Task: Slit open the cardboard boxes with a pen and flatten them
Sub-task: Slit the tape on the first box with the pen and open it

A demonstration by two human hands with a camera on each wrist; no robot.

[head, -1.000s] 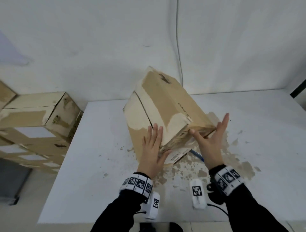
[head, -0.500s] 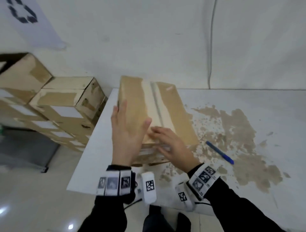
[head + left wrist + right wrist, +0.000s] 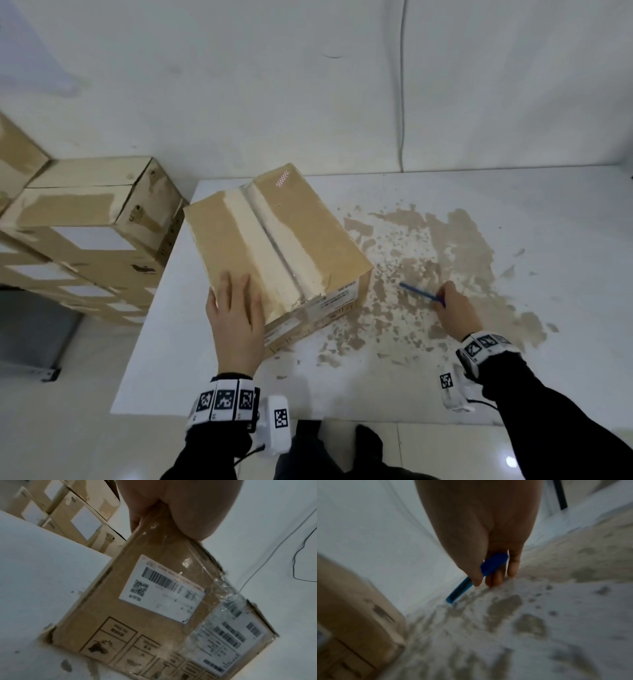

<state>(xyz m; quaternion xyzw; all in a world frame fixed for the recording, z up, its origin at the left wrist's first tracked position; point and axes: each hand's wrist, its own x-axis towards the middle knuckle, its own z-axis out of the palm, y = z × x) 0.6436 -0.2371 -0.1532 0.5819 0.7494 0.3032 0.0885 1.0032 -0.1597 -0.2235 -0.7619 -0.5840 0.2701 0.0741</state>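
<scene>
Nearest you, low in the head view, your left hand (image 3: 236, 322) lies flat with straight fingers on the near left corner of the cardboard box (image 3: 274, 246), pressing its top rather than gripping; the left wrist view shows the palm over that top edge above the labelled side. At lower right of centre, your right hand (image 3: 455, 308) is down at the surface (image 3: 513, 219) with its fingers (image 3: 494, 578) curled round the back end of the blue pen (image 3: 419, 293). The right wrist view is blurred, so I would only say the pen looks pinched between thumb and fingers, with the tip close to or on the surface.

The box sits in mid-frame, closed, its taped seam (image 3: 274, 246) running from the near edge away toward the upper left. The pen's long axis points up and left, toward the box, which lies to the left of your right hand with a gap of stained surface between them. That hand is plainly the one to bring the tip across to the near end of the seam, while the left holds the box steady.

Farther off, at the left of the frame beyond the surface's edge, stacked boxes (image 3: 85, 212) wait against the wall
</scene>
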